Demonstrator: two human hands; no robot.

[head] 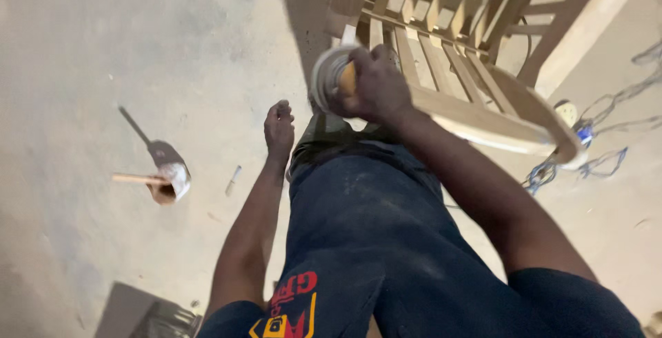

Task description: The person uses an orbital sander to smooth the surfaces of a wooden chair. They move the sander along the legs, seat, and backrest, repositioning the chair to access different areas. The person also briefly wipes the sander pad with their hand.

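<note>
While the right hand (376, 86) grips a round grey sanding pad (329, 75) against the pale slatted wooden chair (476, 104), steady, even pressure would serve best; the left hand (278, 130) hangs empty, fingers loosely curled, beside the chair.

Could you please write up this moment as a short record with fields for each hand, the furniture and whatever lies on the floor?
right hand: the right hand grips a round pale sanding pad with an orange core, held against the slatted pale wooden chair
left hand: the left hand hangs free at the person's side, fingers loosely curled, holding nothing
chair: tilted, bare unfinished wood
floor: dusty grey concrete floor
on floor, left: wooden-handled mallet with a pale head; small thin metal tool
on floor, right: tangled blue cable
</note>
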